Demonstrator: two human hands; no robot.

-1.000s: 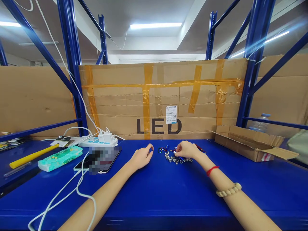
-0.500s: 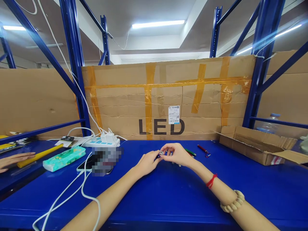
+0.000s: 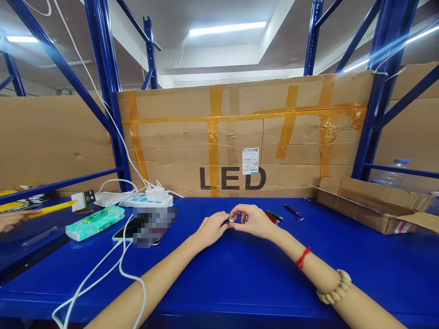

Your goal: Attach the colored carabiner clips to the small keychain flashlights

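Note:
My left hand [image 3: 211,226] and my right hand [image 3: 252,220] meet at the middle of the blue bench [image 3: 240,274]. Between their fingertips they pinch one small silver part [image 3: 232,220], which looks like a tiny keychain light. Both hands have their fingers closed around it. Just right of my right hand lie thin red and green keychain pieces [image 3: 273,215], and another red one [image 3: 294,212] lies farther right. The pile of small silver parts is hidden behind my hands.
A phone [image 3: 144,228] on white cables, a power strip [image 3: 144,199] and a green tissue pack [image 3: 95,222] sit at left. An open cardboard box [image 3: 373,205] stands at right. A taped cardboard sheet marked LED [image 3: 240,137] closes the back. Another person's hand [image 3: 12,220] shows at far left.
My hands came together from apart and took up one small silver part between them. At left, the yellow-handled tool was lifted by the other person.

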